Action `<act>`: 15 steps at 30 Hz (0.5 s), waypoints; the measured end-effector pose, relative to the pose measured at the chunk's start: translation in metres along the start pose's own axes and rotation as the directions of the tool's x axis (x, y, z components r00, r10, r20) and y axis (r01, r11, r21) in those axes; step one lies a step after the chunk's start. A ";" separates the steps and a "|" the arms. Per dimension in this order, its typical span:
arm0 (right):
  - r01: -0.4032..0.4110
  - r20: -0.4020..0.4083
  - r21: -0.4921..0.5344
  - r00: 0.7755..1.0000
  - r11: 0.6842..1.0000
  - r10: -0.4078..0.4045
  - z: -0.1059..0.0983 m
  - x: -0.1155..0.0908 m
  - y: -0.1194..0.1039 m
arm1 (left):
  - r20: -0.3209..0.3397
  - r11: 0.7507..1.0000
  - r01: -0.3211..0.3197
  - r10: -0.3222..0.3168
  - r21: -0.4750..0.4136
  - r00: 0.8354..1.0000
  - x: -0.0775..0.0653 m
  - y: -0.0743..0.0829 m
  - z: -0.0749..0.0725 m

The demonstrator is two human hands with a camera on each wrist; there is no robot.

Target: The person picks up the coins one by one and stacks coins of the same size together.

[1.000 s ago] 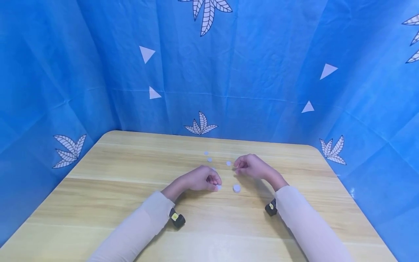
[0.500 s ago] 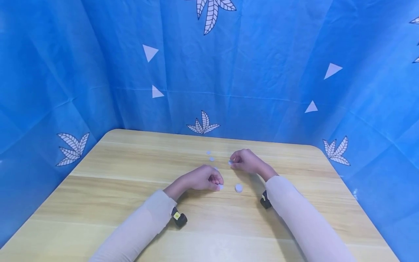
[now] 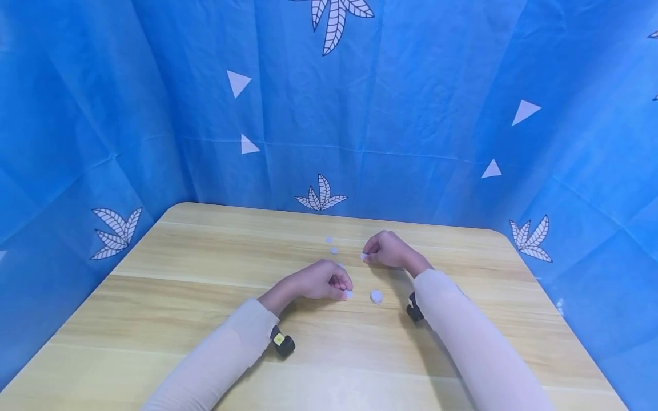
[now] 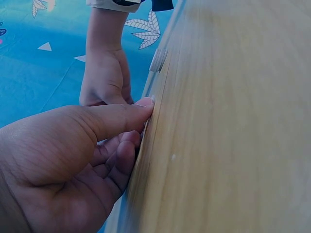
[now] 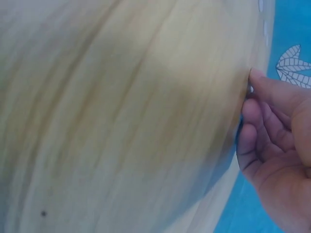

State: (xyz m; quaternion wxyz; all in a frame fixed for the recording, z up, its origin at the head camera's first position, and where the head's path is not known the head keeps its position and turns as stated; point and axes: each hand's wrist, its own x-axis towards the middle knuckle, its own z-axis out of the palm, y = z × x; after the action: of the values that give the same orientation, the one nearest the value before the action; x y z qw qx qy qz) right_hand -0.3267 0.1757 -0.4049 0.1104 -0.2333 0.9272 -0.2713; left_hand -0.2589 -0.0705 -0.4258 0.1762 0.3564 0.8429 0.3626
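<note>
In the head view my left hand [image 3: 324, 279] pinches a small white disc [image 3: 349, 294] between thumb and fingers, low over the table. Only the edge of that disc shows in the left wrist view, by the thumb tip. Farther back, my right hand [image 3: 388, 249] has thumb and fingers around another white disc [image 3: 363, 257] at the tabletop. Most of this one is hidden by the fingers in the right wrist view. Between the hands and slightly nearer lies a short stack of white discs [image 3: 376, 296]; the left wrist view shows its layered side [image 4: 158, 60].
Loose white discs lie behind the left hand: a far one [image 3: 329, 240], a middle one [image 3: 334, 250] and one partly covered by the hand [image 3: 341, 265]. The wooden table [image 3: 205, 251] has rounded back corners. A blue patterned curtain [image 3: 421, 114] hangs around it.
My right hand has moved left to the loose disc, and its thumb and fingers have closed about it. The left hand keeps its pinch nearly in place. The head view has shifted slightly.
</note>
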 end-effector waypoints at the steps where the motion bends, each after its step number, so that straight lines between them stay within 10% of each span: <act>1: -0.003 0.004 0.004 1.000 1.000 0.003 0.000 0.000 -0.001 | 0.000 1.000 0.001 -0.001 0.000 1.000 0.000 0.000 0.000; 15: 0.000 0.103 -0.013 0.995 1.000 0.001 -0.006 0.005 -0.007 | -0.010 1.000 -0.009 0.009 0.006 1.000 0.000 0.000 0.000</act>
State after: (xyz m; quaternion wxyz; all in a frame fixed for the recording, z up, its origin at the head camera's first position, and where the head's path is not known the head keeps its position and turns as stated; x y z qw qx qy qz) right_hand -0.3304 0.1705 -0.3967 0.1565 -0.2473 0.9222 -0.2529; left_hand -0.2590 -0.0704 -0.4258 0.1691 0.3592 0.8432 0.3625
